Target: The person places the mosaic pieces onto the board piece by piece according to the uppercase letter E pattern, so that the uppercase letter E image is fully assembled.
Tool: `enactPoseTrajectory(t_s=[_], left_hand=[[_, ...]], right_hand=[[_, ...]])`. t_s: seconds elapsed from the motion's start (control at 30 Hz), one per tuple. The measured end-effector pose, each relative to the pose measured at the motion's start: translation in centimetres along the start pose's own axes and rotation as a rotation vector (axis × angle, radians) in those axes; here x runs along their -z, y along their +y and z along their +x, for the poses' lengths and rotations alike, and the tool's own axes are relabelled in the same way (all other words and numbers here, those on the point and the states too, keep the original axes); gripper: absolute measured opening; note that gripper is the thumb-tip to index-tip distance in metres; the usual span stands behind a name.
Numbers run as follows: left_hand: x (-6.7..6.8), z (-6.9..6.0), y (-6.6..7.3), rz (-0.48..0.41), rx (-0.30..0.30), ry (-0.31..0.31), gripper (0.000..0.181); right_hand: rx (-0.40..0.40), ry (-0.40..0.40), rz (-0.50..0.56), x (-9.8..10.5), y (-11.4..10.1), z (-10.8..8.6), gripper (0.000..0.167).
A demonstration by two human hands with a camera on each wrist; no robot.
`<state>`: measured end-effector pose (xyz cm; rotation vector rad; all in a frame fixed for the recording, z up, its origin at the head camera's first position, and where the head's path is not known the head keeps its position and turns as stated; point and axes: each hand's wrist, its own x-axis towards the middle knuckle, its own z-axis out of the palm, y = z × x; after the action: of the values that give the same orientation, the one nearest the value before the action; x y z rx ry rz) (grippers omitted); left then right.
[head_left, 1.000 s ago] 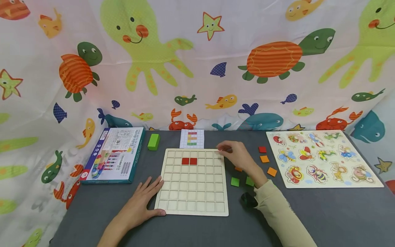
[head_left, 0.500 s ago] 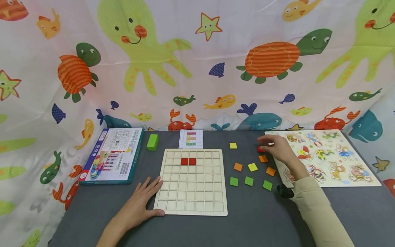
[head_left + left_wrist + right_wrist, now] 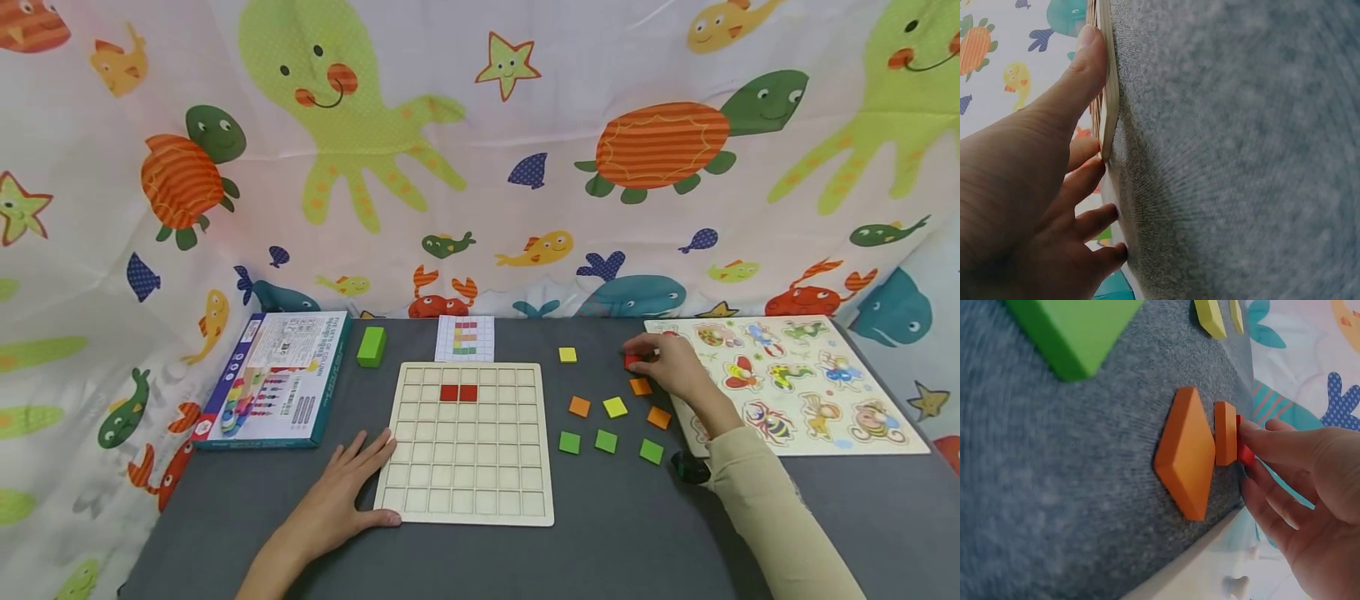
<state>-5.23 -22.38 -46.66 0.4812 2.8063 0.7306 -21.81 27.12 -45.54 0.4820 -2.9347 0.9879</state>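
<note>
- The left hand lies flattened with its fingers spread, holding nothing; its thumb rests on the near left corner of the wooden grid board and its foremost fingertips touch the board's left edge.
- The right hand reaches forward past the loose tiles, palm turned inward, its thumb and fingers closed in a pinch on a red square tile.
- That tile is right of the board, just beyond the nearest orange tile; whether it is off the tabletop cannot be told.
- The right forearm, in a pale sleeve, crosses the near left corner of the insect picture puzzle.
- Loose between board and puzzle: three orange tiles, two yellow tiles and three green tiles, all well apart from the board.
- The board has seven rows of seven square compartments; two set red tiles fill the third and fourth from the left in the second row from the far edge.
- Beyond the board lies one printed pattern card; to its left are one green block and one flat toy box.
</note>
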Motion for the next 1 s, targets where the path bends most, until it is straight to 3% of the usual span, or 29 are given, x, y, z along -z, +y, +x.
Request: enactPoseTrajectory(t_s=[0.2,0.37,0.73,1.0], left_hand=[[0.0,0.1,0.1,-0.005,0.001,-0.001,0.1],[0.0,0.1,0.1,-0.008,0.004,-0.003,0.1],[0.0,-0.2,-0.1,0.003,0.005,-0.001,0.1],[0.0,-0.1,0.1,-0.002,-0.002,0.001,0.099]], right_hand=[[0.027,0.018,-0.003,0.2,-0.6,0.1,0.026],[0.035,0.028,0.049,-0.3,-2.7,0.1,0.025],[0.152,-0.015,0.136,-4.5,-8.3,1.3,0.025],[0.205,-0.057,0.191,-7.3,-11.3,1.9,0.023]])
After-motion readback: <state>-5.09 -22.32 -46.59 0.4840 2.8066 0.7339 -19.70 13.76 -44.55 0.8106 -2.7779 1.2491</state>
